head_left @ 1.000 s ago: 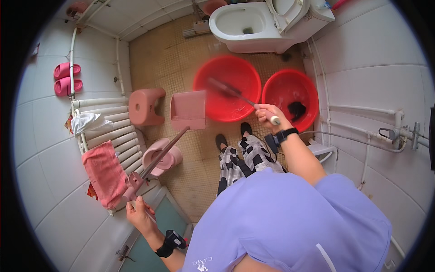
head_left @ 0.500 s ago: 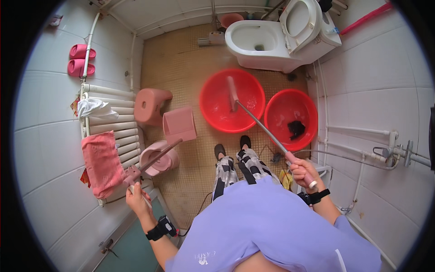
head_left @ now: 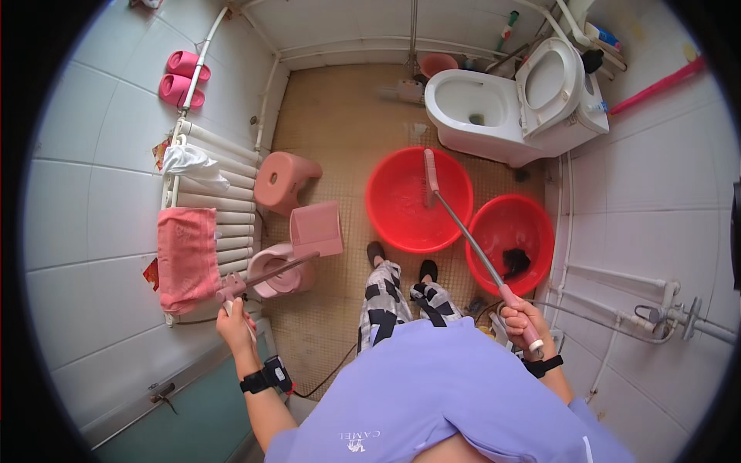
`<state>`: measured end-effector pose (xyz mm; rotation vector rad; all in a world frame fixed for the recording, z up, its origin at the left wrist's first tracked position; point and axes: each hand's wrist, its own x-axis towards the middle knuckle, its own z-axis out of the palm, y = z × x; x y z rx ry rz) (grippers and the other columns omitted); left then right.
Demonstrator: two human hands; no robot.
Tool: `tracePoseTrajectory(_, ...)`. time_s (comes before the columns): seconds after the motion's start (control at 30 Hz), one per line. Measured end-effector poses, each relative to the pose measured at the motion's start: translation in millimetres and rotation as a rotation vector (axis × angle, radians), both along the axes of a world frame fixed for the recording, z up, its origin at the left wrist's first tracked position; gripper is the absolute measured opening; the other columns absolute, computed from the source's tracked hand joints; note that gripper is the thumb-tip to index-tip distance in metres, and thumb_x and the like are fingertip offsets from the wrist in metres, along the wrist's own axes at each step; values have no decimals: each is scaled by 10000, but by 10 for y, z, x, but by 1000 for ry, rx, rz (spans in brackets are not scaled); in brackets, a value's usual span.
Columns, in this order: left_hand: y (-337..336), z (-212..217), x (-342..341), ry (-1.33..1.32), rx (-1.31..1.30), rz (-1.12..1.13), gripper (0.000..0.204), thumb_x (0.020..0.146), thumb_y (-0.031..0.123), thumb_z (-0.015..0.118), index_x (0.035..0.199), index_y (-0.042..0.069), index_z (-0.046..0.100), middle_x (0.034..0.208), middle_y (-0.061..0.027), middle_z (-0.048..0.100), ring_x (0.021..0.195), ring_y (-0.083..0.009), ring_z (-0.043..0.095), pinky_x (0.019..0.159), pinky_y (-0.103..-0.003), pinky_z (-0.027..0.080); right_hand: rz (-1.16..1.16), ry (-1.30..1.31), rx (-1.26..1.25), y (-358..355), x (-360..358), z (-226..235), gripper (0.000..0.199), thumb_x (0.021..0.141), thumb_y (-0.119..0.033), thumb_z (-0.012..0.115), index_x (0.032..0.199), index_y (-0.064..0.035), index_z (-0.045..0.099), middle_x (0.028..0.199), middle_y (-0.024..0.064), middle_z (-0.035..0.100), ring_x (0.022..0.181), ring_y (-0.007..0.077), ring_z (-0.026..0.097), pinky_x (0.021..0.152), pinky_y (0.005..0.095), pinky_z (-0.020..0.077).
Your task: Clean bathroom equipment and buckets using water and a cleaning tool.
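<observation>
My right hand [head_left: 526,320] is closed round the pink grip of a long-handled broom [head_left: 472,238]. Its metal pole slants away to a pink head with bristles over the large red basin [head_left: 395,202]; whether the bristles touch the basin cannot be told. Out to the left, my left hand [head_left: 235,328] grips the handle of a pink long-handled dustpan [head_left: 316,229], whose pan hangs left of the basin. A second red basin [head_left: 494,231] sits to the right, with a dark clump [head_left: 516,263] inside.
A pink stool [head_left: 284,181] and a pink potty-like seat [head_left: 282,279] stand beside the white radiator [head_left: 231,207], where a pink towel [head_left: 187,258] hangs. The toilet [head_left: 482,116] is at the far right. Pipes and a valve [head_left: 685,318] run along the right wall.
The view has shifted, moving the room right and down in the picture. My left foot has stepped forward beside the large basin. The broom head sits slightly nearer that basin's far rim.
</observation>
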<state>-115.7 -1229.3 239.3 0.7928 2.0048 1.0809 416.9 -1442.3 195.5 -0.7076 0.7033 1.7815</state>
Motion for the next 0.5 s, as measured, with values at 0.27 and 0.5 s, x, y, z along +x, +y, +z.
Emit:
tracePoseTrajectory(0.27, 585, -608, -433, -65, -105, 88, 213, 853, 212, 630, 787, 61, 495, 571, -26, 488, 365, -123, 460, 312, -255, 352, 148, -282, -39, 610, -351, 334, 453, 884, -57, 465, 1319, -127, 364, 677, 41, 481, 442, 84, 444, 394, 223, 373)
tracePoseTrajectory(0.5, 1056, -1250, -832, -139, -301, 130, 205, 850, 216, 612, 777, 76, 482, 572, -26, 489, 373, -143, 477, 319, -275, 370, 143, -362, -115, 1101, -833, 601, 459, 867, -59, 478, 1311, -104, 370, 672, 33, 467, 435, 78, 436, 399, 218, 376)
